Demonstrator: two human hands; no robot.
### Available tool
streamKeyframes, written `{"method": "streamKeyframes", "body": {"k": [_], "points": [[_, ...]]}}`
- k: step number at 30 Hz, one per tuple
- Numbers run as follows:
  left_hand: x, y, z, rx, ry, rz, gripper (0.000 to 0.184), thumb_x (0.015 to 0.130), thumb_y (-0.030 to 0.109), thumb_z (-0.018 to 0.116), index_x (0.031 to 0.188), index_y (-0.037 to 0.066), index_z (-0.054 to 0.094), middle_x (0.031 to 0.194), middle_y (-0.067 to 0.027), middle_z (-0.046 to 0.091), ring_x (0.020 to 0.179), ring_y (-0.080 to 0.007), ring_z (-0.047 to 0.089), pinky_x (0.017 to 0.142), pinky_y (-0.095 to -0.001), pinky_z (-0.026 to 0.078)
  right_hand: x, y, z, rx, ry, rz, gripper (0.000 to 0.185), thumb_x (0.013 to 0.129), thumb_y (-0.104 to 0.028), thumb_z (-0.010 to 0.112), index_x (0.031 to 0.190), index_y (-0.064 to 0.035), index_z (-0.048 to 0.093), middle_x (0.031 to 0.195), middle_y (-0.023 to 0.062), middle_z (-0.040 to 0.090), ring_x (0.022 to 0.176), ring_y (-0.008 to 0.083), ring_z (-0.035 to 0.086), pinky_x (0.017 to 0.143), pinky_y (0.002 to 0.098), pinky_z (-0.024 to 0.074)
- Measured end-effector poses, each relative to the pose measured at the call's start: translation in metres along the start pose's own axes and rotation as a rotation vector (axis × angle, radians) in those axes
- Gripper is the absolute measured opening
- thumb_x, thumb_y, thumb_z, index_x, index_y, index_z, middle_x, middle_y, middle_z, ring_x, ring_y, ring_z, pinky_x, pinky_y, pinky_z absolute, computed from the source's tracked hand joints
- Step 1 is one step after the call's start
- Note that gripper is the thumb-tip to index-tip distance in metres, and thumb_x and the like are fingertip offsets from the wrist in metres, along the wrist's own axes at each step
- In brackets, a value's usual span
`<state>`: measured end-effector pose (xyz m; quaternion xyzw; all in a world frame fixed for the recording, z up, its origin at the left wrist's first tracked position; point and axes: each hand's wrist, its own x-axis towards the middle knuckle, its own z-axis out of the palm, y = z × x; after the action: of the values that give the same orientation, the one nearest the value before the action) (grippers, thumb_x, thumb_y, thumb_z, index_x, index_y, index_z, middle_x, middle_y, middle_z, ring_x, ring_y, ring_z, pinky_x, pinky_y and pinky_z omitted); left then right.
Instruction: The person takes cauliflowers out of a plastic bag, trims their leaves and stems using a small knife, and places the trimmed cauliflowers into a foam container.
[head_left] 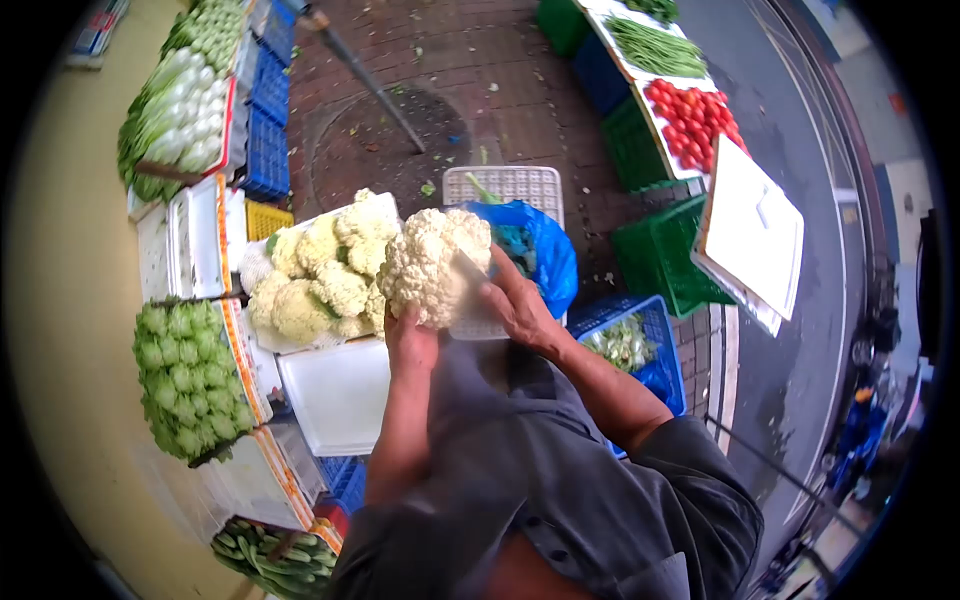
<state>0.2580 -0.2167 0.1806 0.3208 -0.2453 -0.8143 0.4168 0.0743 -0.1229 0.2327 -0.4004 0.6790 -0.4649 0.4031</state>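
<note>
Under the cauliflower (432, 262), the left hand (412, 340) partly hides.

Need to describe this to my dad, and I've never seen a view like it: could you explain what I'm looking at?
There is no machine here, just a person's bare hands. The single picture comes from a camera worn on the head, looking forward and down; its wide lens bends the edges. The left hand supports a large cauliflower from below. The right hand is beside it, holding what looks like a blade against it. To the left lie more cauliflowers; beyond the right hand is a blue bag. Farther right are red tomatoes and green beans.
</note>
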Motion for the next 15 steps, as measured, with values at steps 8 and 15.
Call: {"method": "streamKeyframes", "body": {"k": [8, 15], "points": [[-0.026, -0.066, 0.089, 0.09, -0.241, -0.202, 0.096, 0.075, 0.04, 0.089, 0.151, 0.008, 0.04, 0.145, -0.0083, 0.052, 0.133, -0.0278, 0.051, 0.111, -0.0465, 0.045, -0.105, 0.042, -0.087, 0.056, 0.321, 0.017, 0.06, 0.106, -0.021, 0.053, 0.158, -0.0047, 0.03, 0.104, 0.0071, 0.065, 0.091, 0.0183, 0.059, 0.087, 0.0328, 0.0494], [-0.04, -0.11, 0.126, 0.142, -0.337, -0.37, 0.097, 0.074, 0.041, 0.09, 0.151, 0.009, 0.041, 0.145, -0.0063, 0.053, 0.134, -0.0282, 0.05, 0.11, -0.0478, 0.046, -0.164, 0.079, -0.122, 0.243, 0.574, 0.055, 0.058, 0.106, -0.016, 0.051, 0.158, -0.0027, 0.029, 0.086, 0.0055, 0.057, 0.079, 0.0159, 0.057, 0.076, 0.0307, 0.0492]]}}
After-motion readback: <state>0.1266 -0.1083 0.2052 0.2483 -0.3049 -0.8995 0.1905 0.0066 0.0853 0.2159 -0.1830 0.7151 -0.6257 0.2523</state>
